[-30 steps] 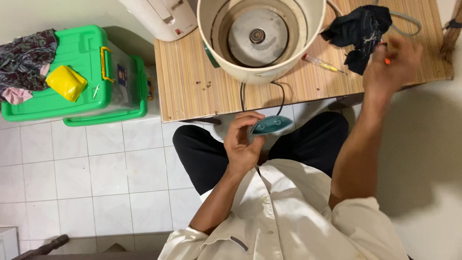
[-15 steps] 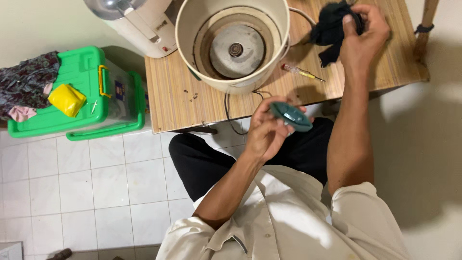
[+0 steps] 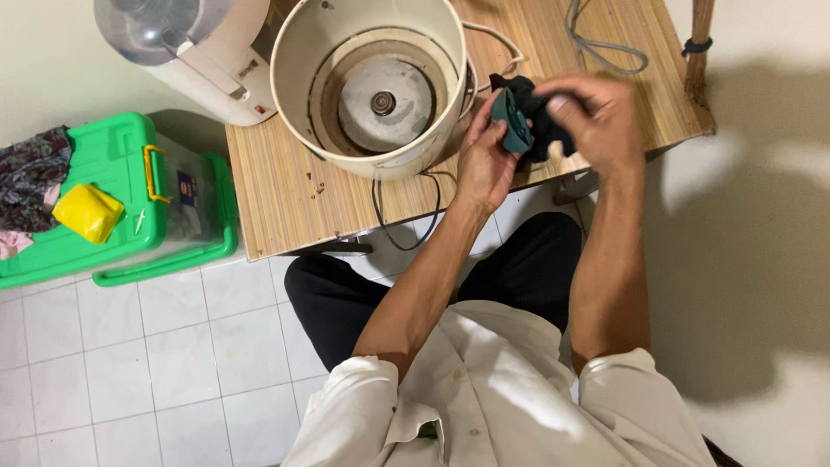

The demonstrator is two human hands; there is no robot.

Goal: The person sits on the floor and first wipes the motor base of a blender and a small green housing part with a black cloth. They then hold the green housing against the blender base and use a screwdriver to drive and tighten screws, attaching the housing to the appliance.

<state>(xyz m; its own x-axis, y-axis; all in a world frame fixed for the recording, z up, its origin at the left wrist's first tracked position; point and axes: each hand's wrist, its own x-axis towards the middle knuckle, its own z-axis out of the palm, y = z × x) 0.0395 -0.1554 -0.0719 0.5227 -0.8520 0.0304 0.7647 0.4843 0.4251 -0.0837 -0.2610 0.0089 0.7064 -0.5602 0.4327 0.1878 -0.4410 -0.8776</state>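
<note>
1. Left hand [image 3: 486, 164] has its grip closed on a small round teal disc [image 3: 516, 121], held on edge in the air above the right half of the bench [image 3: 285, 186], just right of the cooker pot.
2. Right hand [image 3: 596, 117] has its grip closed on a black cloth [image 3: 538, 130], pressed against the disc's face; cloth and disc touch.
3. Risk: the disc is pinched by its rim only. Judged, a hard rub from the cloth could twist it out of the fingers, and it would drop to the bench or past the front edge to the tiled floor [image 3: 147, 346].
4. Risk: a black cord [image 3: 406, 216] loops over the front edge beside the left forearm; a snag there could tug the pot.
5. Cream cooker pot [image 3: 380, 82], back centre of the bench: open top, no inner bowl, only the metal heater plate [image 3: 385, 95] with a centre knob inside.
6. White appliance [image 3: 194, 47] with a clear dome at the back left corner: contents cannot be told.
7. Green lidded bin [image 3: 121, 207] on the floor left of the bench: lid shut, a yellow pouch [image 3: 86, 212] and patterned cloth [image 3: 30, 177] on top.
</note>
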